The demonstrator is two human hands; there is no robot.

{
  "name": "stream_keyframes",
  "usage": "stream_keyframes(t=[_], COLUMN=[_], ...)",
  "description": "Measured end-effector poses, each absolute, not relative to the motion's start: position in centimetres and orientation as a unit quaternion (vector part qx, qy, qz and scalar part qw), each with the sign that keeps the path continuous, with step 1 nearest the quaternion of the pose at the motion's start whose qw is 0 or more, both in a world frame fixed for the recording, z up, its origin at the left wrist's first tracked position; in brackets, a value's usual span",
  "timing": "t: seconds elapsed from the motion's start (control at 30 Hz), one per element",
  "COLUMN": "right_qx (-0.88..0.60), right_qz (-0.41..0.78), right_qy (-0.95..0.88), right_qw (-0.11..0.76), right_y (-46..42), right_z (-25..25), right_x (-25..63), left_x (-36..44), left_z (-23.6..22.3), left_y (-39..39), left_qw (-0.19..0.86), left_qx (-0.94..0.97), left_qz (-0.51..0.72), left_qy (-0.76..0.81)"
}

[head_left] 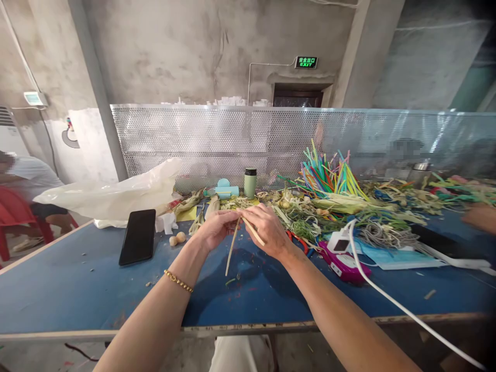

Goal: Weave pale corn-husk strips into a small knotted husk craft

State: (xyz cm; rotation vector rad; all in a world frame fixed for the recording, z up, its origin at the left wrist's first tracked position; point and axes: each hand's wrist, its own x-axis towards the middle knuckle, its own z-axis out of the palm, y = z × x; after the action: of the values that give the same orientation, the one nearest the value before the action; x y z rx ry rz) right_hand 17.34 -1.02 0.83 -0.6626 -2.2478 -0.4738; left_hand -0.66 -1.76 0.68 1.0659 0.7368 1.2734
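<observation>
My left hand (217, 230) and my right hand (268, 230) meet above the blue table, fingertips pinched together on thin pale husk strips (231, 253). One strip hangs down from between the hands, its free end just over the tabletop. Another pale strip (253, 231) slants across the fingers of the right hand. The fingers hide where the strips join or cross. A gold bead bracelet circles my left wrist. Two small round wooden balls (177, 238) lie left of my left hand, and red-handled scissors (297, 242) are partly visible right of my right hand.
A black phone (137, 237) lies left on the blue table (96, 294). Dried husks (298, 206), colourful pipe cleaners (329, 170) and a green tumbler (250, 183) stand behind. At right are a magenta power strip (344, 263), white cable and another person's blurred hand (480, 218).
</observation>
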Motion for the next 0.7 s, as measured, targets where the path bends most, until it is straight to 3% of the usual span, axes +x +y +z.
stream_keyframes(t=[0.47, 0.7], right_qx=[-0.308, -0.348], right_qz=[-0.198, -0.066], right_qy=[-0.796, -0.802], right_qw=[0.481, 0.481], right_y=[-1.34, -0.66], right_z=[0.74, 0.04], right_x=[16.98, 16.46], left_x=[-0.74, -0.38], left_z=[0.36, -0.01], left_y=[-1.07, -0.98], left_qw=[0.554, 0.516], left_qx=[0.453, 0.474], left_qz=[0.623, 0.648], left_qy=[0.318, 0.297])
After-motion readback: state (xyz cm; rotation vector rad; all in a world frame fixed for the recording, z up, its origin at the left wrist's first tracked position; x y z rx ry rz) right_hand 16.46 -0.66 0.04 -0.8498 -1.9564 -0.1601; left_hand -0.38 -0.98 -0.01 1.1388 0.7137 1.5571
